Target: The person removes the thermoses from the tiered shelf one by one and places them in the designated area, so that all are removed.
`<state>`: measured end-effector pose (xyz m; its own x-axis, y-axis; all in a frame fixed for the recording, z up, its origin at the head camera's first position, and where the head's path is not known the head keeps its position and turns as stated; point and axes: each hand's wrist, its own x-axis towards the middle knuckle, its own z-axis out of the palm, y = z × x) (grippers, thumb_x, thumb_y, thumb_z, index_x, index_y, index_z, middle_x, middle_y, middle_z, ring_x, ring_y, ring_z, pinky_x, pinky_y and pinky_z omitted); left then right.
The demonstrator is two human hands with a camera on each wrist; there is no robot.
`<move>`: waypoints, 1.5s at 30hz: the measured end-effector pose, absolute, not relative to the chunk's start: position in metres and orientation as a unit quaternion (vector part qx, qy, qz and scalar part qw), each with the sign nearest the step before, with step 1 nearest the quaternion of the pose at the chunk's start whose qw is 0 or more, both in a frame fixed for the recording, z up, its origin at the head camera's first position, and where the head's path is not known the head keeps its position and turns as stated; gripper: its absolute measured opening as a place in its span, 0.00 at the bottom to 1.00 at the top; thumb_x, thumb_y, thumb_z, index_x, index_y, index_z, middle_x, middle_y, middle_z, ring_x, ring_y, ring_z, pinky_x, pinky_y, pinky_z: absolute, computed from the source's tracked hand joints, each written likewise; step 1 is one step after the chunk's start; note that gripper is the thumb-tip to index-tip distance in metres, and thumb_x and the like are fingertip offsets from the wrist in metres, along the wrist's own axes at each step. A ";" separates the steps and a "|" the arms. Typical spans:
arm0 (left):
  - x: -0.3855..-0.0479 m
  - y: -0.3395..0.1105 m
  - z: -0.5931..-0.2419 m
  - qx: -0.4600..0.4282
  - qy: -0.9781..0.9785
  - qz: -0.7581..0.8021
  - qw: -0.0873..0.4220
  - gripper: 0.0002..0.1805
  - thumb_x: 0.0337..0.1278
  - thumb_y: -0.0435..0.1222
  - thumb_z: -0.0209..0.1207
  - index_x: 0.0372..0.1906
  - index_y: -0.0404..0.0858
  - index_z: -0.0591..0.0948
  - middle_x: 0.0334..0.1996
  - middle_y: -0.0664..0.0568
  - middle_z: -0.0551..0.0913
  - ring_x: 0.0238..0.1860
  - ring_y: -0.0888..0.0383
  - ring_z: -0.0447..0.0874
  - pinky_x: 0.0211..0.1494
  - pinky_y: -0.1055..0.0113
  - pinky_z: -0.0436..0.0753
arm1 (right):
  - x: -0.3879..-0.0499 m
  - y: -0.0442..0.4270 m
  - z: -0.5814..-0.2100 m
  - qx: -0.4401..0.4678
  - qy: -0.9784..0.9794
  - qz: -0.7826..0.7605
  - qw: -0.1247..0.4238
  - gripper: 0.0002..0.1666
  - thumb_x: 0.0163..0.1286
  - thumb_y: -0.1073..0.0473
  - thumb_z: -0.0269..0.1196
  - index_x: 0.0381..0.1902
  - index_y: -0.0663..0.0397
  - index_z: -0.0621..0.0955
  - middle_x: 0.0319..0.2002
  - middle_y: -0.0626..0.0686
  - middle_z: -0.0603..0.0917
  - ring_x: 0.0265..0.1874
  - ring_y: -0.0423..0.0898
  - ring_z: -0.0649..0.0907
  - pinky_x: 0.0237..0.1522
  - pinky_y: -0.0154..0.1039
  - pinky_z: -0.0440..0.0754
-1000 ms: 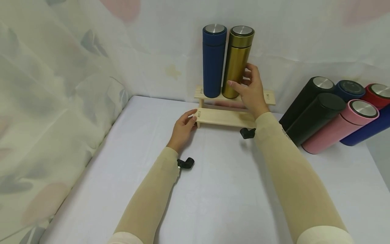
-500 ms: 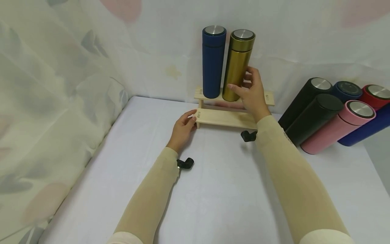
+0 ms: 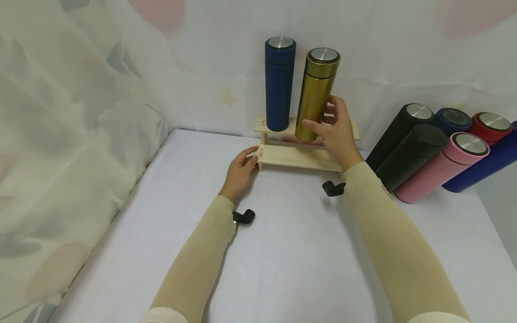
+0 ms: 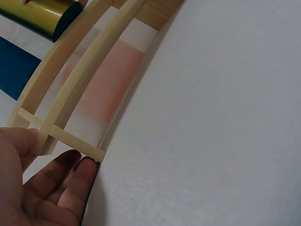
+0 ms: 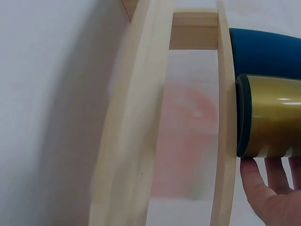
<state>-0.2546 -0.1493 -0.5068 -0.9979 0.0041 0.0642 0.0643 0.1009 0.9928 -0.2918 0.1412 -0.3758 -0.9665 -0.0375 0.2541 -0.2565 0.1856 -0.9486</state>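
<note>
In the head view we see the gold flask (image 3: 317,96) gripped by the right hand (image 3: 338,134), thumb across its front, other fingers round its three o'clock side. It tilts slightly, eleven o'clock from the palm; we cannot tell whether its base touches the rack (image 3: 300,157). At eight o'clock, the left hand (image 3: 237,175) pinches the rack's end. We find the print there too small to read. The right wrist view cuts off the gold flask's top.
</note>
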 end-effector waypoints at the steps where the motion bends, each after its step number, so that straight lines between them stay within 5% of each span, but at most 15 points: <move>1: -0.255 -0.150 -0.507 -0.023 -0.742 -0.670 0.022 0.21 0.87 0.40 0.57 0.76 0.50 0.80 0.68 0.42 0.81 0.60 0.50 0.86 0.61 0.60 0.88 | -0.290 0.142 -0.376 0.098 -0.765 0.630 0.090 0.48 0.69 0.52 0.81 0.80 0.35 0.68 0.68 0.55 0.76 0.63 0.53 0.80 0.71 0.51 0.77; 22: -0.254 -0.149 -0.506 -0.023 -0.742 -0.670 0.022 0.22 0.87 0.40 0.57 0.77 0.49 0.79 0.68 0.42 0.81 0.59 0.49 0.87 0.61 0.58 0.88 | -0.229 0.163 -0.397 0.127 -0.769 0.612 0.134 0.46 0.69 0.63 0.79 0.79 0.45 0.70 0.70 0.53 0.75 0.63 0.55 0.80 0.68 0.51 0.80; 29: -0.254 -0.148 -0.506 -0.020 -0.743 -0.668 0.024 0.21 0.87 0.40 0.57 0.76 0.50 0.80 0.69 0.42 0.80 0.60 0.50 0.86 0.61 0.60 0.88 | -0.204 0.177 -0.403 0.131 -0.780 0.593 0.150 0.48 0.68 0.66 0.79 0.80 0.42 0.69 0.69 0.54 0.76 0.59 0.53 0.81 0.59 0.43 0.85; 45: -0.255 -0.149 -0.508 -0.027 -0.740 -0.672 0.023 0.22 0.87 0.40 0.57 0.77 0.49 0.79 0.70 0.42 0.79 0.61 0.50 0.85 0.62 0.60 0.87 | -0.165 0.200 -0.416 0.130 -0.770 0.599 0.178 0.49 0.63 0.78 0.77 0.77 0.52 0.71 0.69 0.49 0.74 0.58 0.51 0.81 0.57 0.33 0.86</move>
